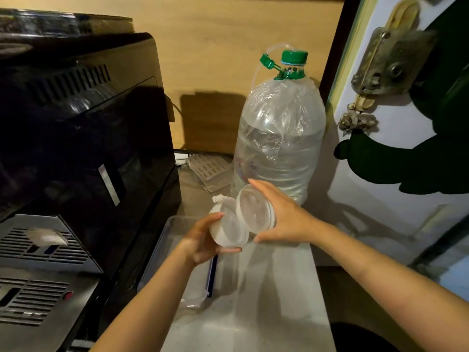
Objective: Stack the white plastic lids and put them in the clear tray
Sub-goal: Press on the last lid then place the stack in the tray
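Left hand grips a stack of white lids; right hand clasps another lid beside it, above the clear tray. No writing readable.

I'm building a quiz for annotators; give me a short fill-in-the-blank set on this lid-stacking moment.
1. The left hand and right hand each grip white plastic ____.
2. The big water bottle behind the hands has a ____ cap.
3. The clear tray lies directly ____ the left hand.
4. The black machine stands on the person's ____ side.

Missing words: lids; green; below; left
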`<state>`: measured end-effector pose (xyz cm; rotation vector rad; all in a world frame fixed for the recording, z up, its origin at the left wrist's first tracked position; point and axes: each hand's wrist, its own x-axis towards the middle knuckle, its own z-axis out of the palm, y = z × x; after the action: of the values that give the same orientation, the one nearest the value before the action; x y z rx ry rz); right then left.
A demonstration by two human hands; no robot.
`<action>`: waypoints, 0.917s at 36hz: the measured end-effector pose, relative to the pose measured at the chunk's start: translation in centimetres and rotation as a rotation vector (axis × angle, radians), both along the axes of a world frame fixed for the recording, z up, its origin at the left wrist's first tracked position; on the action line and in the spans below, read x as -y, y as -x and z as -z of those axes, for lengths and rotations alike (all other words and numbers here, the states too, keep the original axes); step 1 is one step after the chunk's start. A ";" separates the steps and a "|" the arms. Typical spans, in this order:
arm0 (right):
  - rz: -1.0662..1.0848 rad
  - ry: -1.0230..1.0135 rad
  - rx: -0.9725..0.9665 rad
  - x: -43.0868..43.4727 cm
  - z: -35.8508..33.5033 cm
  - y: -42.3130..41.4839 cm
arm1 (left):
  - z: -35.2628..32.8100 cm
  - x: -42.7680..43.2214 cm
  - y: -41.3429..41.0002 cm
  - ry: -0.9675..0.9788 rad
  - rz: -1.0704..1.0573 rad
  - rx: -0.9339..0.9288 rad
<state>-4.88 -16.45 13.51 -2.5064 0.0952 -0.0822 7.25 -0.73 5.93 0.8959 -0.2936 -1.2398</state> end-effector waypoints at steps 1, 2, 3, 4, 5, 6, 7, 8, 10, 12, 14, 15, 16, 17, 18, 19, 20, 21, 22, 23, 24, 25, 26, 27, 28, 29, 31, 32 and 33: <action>-0.036 0.019 0.000 -0.2 -0.3 0.2 | -0.2 0.2 0.1 0.011 0.009 0.005; -0.071 0.048 -0.003 -0.3 -0.5 0.4 | -0.3 0.5 0.2 0.018 0.015 0.010; -0.103 0.089 -0.011 -0.4 -0.7 0.6 | -0.6 0.7 0.3 0.021 0.019 0.009; -0.131 0.135 -0.020 -0.5 -0.9 0.7 | -0.7 0.8 0.4 0.020 0.021 0.005; -0.154 0.178 -0.026 -0.7 -1.1 0.8 | -0.9 0.9 0.4 0.017 0.028 0.006; -0.175 0.213 -0.024 -0.7 -1.3 0.9 | -1.1 1.0 0.4 0.015 0.042 0.013; -0.195 0.243 -0.018 -0.7 -1.4 0.9 | -1.2 1.1 0.4 0.017 0.056 0.017; -0.216 0.274 -0.007 -0.7 -1.4 0.9 | -1.4 1.2 0.4 0.019 0.066 0.014; -0.253 0.346 0.025 -0.7 -1.4 0.7 | -1.7 1.1 0.5 0.022 0.080 0.003; -0.280 0.401 0.043 -0.5 -1.4 0.5 | -2.0 1.1 0.6 0.029 0.097 0.002; -0.310 0.464 0.068 -0.3 -1.3 0.3 | -2.4 1.1 0.8 0.051 0.117 0.017; -0.325 0.504 0.083 -0.2 -1.2 0.2 | -2.6 1.1 0.9 0.065 0.126 0.031; -0.338 0.540 0.100 -0.1 -1.1 0.0 | -2.8 1.1 1.1 0.078 0.131 0.046; -0.348 0.566 0.120 0.0 -1.0 -0.1 | -3.0 1.1 1.2 0.089 0.133 0.061; -0.360 0.581 0.143 0.2 -0.9 -0.2 | -3.1 1.0 1.2 0.097 0.136 0.072; -0.372 0.591 0.166 0.3 -0.8 -0.3 | -3.2 1.0 1.2 0.103 0.139 0.081; -0.384 0.602 0.184 0.4 -0.8 -0.3 | -3.2 0.9 1.3 0.105 0.143 0.090; -0.395 0.616 0.197 0.5 -0.7 -0.4 | -3.2 0.9 1.3 0.102 0.147 0.104; -0.406 0.629 0.208 0.5 -0.7 -0.4 | -3.2 0.8 1.3 0.096 0.147 0.122; -0.416 0.639 0.222 0.5 -0.7 -0.4 | -3.1 0.8 1.2 0.090 0.143 0.141; -0.426 0.647 0.238 0.5 -0.7 -0.5 | -3.1 0.8 1.3 0.089 0.139 0.159; -0.436 0.652 0.254 0.5 -0.7 -0.5 | -3.1 0.7 1.3 0.092 0.139 0.174; -0.445 0.654 0.271 0.5 -0.7 -0.5 | -3.1 0.7 1.3 0.098 0.142 0.187; -0.455 0.655 0.286 0.5 -0.6 -0.6 | -3.1 0.7 1.4 0.104 0.147 0.199; -0.464 0.652 0.297 0.5 -0.5 -0.6 | -3.1 0.7 1.4 0.105 0.152 0.210; -0.474 0.646 0.308 0.5 -0.4 -0.7 | -3.0 0.7 1.3 0.102 0.158 0.220; -0.501 0.639 0.327 0.4 -0.3 -0.8 | -2.9 0.6 1.2 0.092 0.173 0.232; -0.513 0.644 0.338 0.4 -0.1 -0.8 | -2.8 0.6 1.2 0.089 0.179 0.235; -0.524 0.652 0.351 0.4 -0.1 -0.8 | -2.7 0.5 1.1 0.086 0.185 0.238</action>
<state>-4.06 -16.85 13.56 -3.0112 -0.8522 -0.3834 6.13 -1.23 8.68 0.9591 -0.6263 -1.2803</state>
